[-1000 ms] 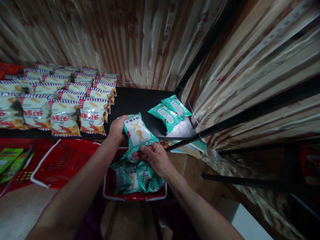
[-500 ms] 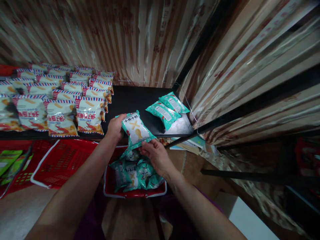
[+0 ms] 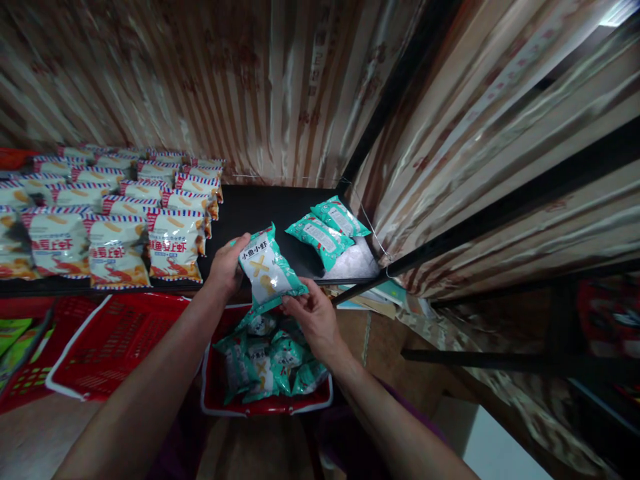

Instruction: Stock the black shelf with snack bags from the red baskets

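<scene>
Between both hands I hold a teal and white snack bag [image 3: 267, 267], its printed front facing up and tilted. My left hand [image 3: 227, 267] grips its upper left side, with the fingers partly behind the bag. My right hand [image 3: 314, 320] pinches its lower right corner. Below the bag, a red basket [image 3: 267, 407] with a white rim holds several more teal snack bags [image 3: 260, 367]. Two teal bags [image 3: 327, 230] lie back side up on the black shelf [image 3: 260, 203], beyond my right hand, one overlapping the other.
Rows of white snack bags [image 3: 117, 250] with striped tops stand on the shelf at left. Another red basket [image 3: 125, 333] sits below them, with green packets [image 3: 15, 340] farther left. A black shelf post [image 3: 380, 107] and curtains [image 3: 280, 87] bound the back and right.
The view has tilted slightly, so the shelf and baskets sit lower in the picture. The held bag has turned a little to face me; both hands keep their grip on it.
</scene>
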Demonstrator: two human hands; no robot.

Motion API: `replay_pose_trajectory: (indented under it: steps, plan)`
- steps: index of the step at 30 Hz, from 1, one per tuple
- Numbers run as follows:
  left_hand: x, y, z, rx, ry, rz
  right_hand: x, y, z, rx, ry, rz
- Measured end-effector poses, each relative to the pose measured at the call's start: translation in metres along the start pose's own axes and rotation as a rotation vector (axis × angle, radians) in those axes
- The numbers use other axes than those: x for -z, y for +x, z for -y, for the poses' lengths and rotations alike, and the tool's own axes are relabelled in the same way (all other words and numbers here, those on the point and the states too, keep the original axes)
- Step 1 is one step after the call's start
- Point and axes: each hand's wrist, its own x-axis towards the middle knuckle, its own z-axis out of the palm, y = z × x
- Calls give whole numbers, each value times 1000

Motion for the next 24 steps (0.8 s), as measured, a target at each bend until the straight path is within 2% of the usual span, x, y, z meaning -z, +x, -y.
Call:
replay_pose_trajectory:
  steps: [4,7,12,16,19,24]
  plan:
    - [-1,-5,-6,-104,12,138,6,2,1,91,-167,-78]
    - [1,-5,-11,-188,105,164,10,4,-1,128,-258,-118]
    - [4,-4,-18,-343,328,170,12,8,-7,145,-251,-144]
    - [4,-8,-23,-422,480,242,14,10,-11,171,-336,-152]
    - [3,-9,-24,-422,450,262,15,10,-12,175,-374,-154]
    - [1,-7,-19,-425,351,203,18,4,-9,191,-434,-137]
